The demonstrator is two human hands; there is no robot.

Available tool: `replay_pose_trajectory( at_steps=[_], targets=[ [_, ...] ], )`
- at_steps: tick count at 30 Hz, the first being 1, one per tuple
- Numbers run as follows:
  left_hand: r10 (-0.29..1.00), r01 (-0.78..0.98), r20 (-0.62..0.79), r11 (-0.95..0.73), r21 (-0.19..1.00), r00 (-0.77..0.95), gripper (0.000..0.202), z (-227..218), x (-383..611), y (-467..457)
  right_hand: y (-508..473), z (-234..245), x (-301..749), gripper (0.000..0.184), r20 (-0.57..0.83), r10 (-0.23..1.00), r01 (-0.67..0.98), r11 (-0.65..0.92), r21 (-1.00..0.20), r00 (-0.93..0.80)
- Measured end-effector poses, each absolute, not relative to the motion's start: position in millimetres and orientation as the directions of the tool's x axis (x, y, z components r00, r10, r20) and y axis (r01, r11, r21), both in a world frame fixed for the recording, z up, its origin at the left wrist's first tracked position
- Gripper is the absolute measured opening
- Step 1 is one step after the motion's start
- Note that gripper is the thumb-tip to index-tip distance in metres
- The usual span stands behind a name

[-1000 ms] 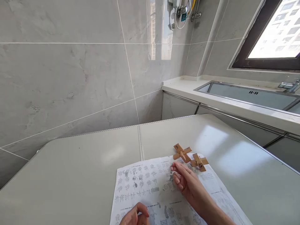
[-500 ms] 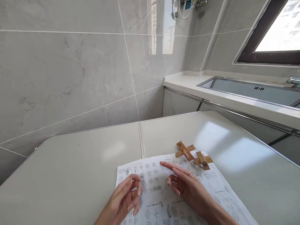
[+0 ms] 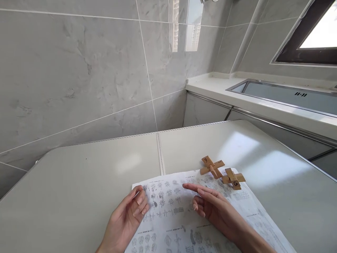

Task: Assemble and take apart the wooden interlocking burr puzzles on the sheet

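Printed sheet under R hand, idx straight, rest loosely bent; L hand nr L edge, loosely curled.

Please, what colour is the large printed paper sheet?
The paper sheet is white with grey drawings, seen best in the head view.

Paper sheet — bottom out of view — print illegibly small

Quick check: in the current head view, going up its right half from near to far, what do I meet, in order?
Right hand → left wooden cross and right wooden cross, side by side → sink → window.
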State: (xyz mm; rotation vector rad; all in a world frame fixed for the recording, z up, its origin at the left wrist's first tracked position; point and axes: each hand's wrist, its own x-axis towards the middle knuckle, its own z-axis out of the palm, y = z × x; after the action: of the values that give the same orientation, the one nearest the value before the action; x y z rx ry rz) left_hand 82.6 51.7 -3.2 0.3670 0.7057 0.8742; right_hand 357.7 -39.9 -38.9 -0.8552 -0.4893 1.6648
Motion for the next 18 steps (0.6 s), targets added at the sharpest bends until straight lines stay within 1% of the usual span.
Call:
replay_pose_trajectory(
  at_steps=[7, 10, 14, 16, 18],
  targets=[
    [0.796, -0.547, -0.425, 0.605, 0.579, 0.431, 0.005, -1.5, 83.3, 52.5, -40.8, -35.6, 359.5, 0.049, -0.307, 0.947, -0.659, -0.289, -0.694, -0.093],
    [0.795, -0.548, -0.427, 0.607, 0.576, 0.431, 0.006, -2.4, 83.6, 52.4, -40.0, -36.2, 359.4, 0.043, -0.33, 0.94, -0.678, -0.296, -0.673, -0.084],
    [0.795, -0.555, -0.418, 0.606, 0.57, 0.44, 0.007, -5.0, 83.5, 53.5, -37.0, -35.6, 357.6, 0.025, -0.357, 0.932, -0.756, -0.281, -0.591, -0.067],
    [0.793, -0.552, -0.417, 0.608, 0.571, 0.444, 0.008, -6.0, 83.2, 54.2, -35.3, -34.4, 357.1, 0.025, -0.346, 0.936, -0.798, -0.255, -0.545, -0.063],
    [0.793, -0.549, -0.421, 0.609, 0.572, 0.441, 0.008, -6.1, 83.0, 54.5, -33.8, -33.2, 357.5, 0.028, -0.33, 0.942, -0.836, -0.23, -0.498, -0.063]
  ],
)
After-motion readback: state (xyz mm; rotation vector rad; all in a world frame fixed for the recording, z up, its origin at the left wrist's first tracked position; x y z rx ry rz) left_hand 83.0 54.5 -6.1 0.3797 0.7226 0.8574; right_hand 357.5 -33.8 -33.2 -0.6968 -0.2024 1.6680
